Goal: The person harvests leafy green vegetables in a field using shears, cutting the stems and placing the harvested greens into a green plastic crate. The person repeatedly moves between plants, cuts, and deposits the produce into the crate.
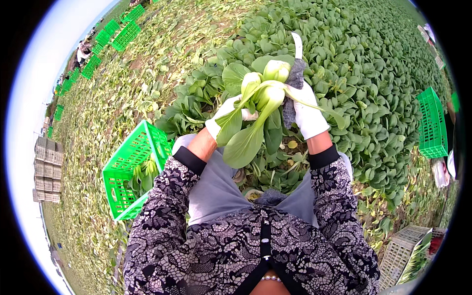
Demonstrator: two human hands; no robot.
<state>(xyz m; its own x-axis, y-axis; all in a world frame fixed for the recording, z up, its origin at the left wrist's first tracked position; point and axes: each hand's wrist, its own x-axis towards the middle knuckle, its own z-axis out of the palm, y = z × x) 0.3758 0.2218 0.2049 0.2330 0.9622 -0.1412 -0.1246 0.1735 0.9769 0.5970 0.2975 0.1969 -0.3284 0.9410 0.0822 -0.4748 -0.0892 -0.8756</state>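
My white-gloved left hand [223,115] is closed around several heads of bok choy [270,96], their pale bases turned up and away from me and their leaves hanging toward my lap. Close beside them, my gloved right hand [309,115] grips a knife [297,46] with a short, pale, curved blade pointing away. Grey fuzzy cloth wraps its handle. The right fingers also touch a long leaf stalk at the side of the bunch; whether it is still attached I cannot tell. The leaves hide part of my left fingers.
A green plastic crate [112,192] holding some bok choy stands at my left. Dense growing bok choy [364,83] spreads ahead and right. Cut leaves litter the ground [88,196] on the left. More green crates [432,123], stacked pale crates [48,169] and a distant person [82,53] are farther off.
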